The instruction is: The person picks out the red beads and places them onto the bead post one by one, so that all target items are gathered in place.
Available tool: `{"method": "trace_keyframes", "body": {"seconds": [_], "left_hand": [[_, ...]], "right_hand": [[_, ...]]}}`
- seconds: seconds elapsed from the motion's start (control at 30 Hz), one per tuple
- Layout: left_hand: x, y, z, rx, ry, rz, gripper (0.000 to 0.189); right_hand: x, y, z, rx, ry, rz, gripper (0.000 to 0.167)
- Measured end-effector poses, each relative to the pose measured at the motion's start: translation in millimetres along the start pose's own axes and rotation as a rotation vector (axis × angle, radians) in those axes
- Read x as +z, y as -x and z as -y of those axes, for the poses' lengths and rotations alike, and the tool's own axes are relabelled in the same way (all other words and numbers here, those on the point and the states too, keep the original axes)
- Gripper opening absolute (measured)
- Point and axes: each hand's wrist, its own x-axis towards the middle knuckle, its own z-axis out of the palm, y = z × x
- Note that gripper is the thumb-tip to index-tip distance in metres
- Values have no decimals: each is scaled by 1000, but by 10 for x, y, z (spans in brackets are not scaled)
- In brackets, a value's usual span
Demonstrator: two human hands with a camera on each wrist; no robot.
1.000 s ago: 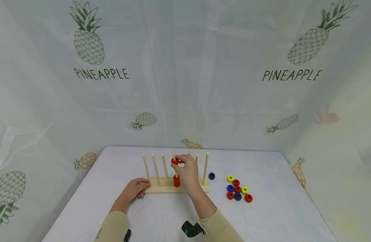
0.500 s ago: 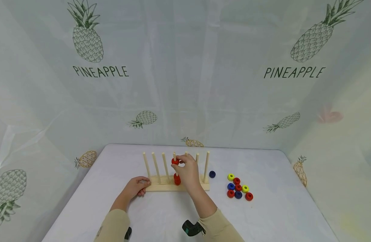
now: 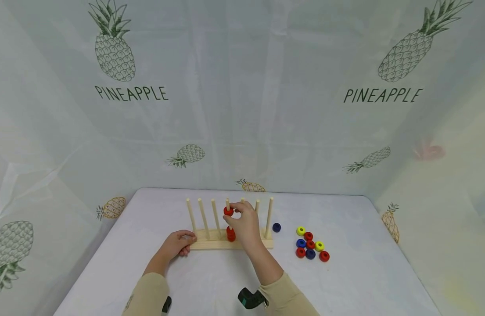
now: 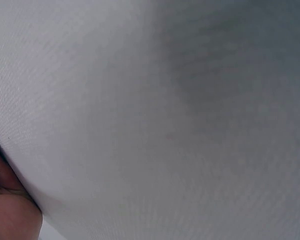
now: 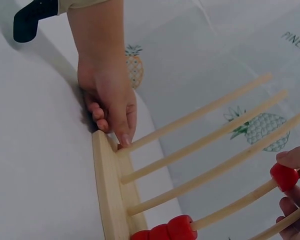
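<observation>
A wooden peg rack (image 3: 216, 246) with several upright pegs stands on the white table. My left hand (image 3: 173, 244) grips the rack's left end; the right wrist view shows its thumb on the base, beside the end peg. High on the fourth peg from the left, my right hand (image 3: 246, 224) pinches a red bead (image 5: 284, 176) between thumb and fingers, with the peg running through it. Lower on that same peg sits a stack of red beads (image 3: 231, 234), apart from the held one. Pegs farther right are partly hidden behind the right hand. The left wrist view shows mostly pale cloth.
Right of the rack lies a loose group of beads: red (image 3: 324, 256), yellow (image 3: 319, 246) and blue (image 3: 301, 243). A dark blue bead (image 3: 276, 227) lies alone by the rack's right end. A pineapple-print curtain (image 3: 242, 109) surrounds the table (image 3: 345, 285).
</observation>
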Motion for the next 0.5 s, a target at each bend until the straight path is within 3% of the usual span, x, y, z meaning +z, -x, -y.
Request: {"method": "trace_keyframes", "body": {"seconds": [0.27,0.5], "left_hand": [[-6,-20,43,15,8,3,35],[0,-21,46,16,4,-4,34]], "right_hand": [[1,40,-14,-48,47,-12,33],[-32,92,-39,-40,10,-15,33]]}}
